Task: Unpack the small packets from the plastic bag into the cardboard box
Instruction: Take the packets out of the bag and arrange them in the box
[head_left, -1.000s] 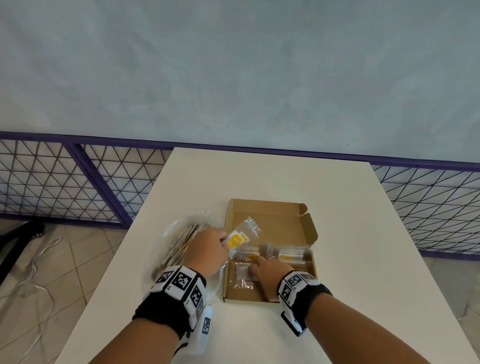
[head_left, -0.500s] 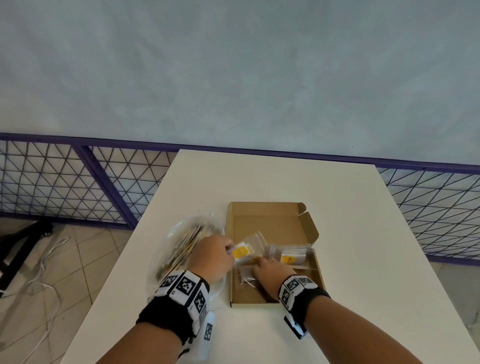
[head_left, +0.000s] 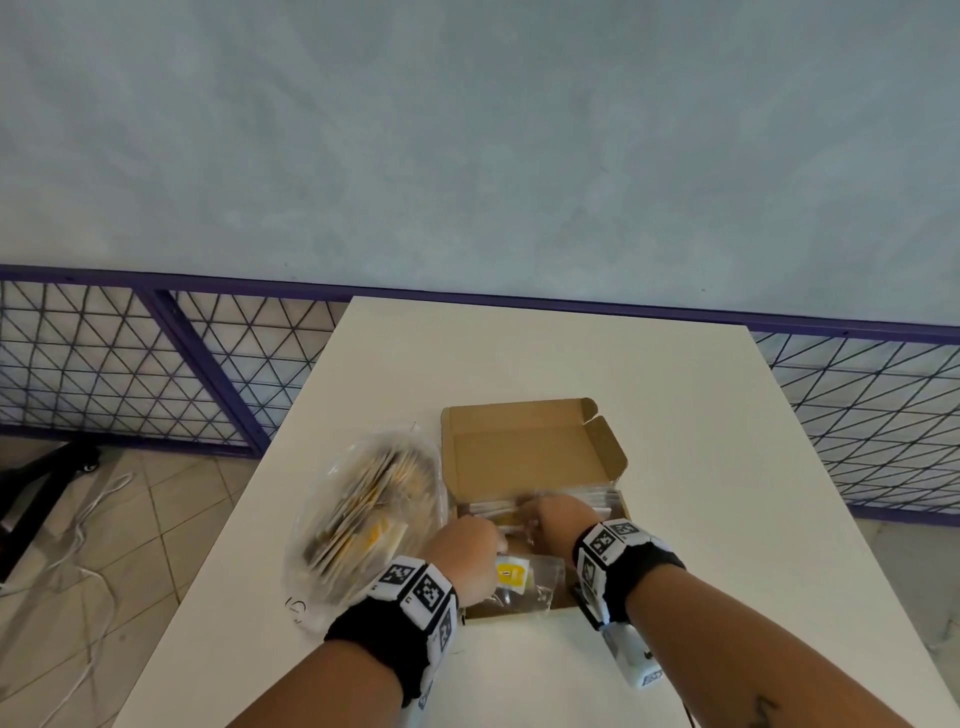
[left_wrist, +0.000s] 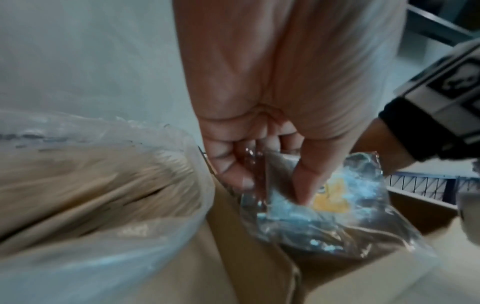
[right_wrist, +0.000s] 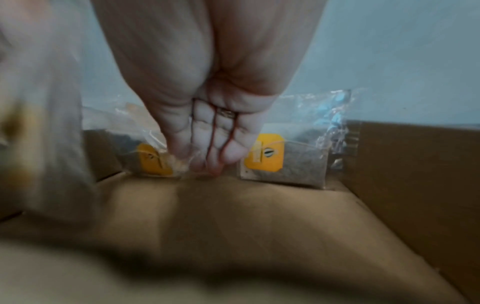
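The cardboard box (head_left: 530, 457) sits mid-desk, lid flap folded back toward the far edge, its long axis running left to right. The plastic bag (head_left: 363, 514) lies just beside its left wall, reaching the white desk's (head_left: 701, 415) left edge; bare desk stretches along the right and far edges. The left hand (head_left: 465, 556), its grip pinching a clear packet (head_left: 522, 577) with a yellow tag, holds it over the box's near left corner. The right hand (head_left: 563, 517), fingers straight and pressed together, pushes against upright packets (right_wrist: 283, 160) ranged along the box's far wall. Behind the desk are purple mesh railing (head_left: 156, 374), a pale wall and tiled floor.
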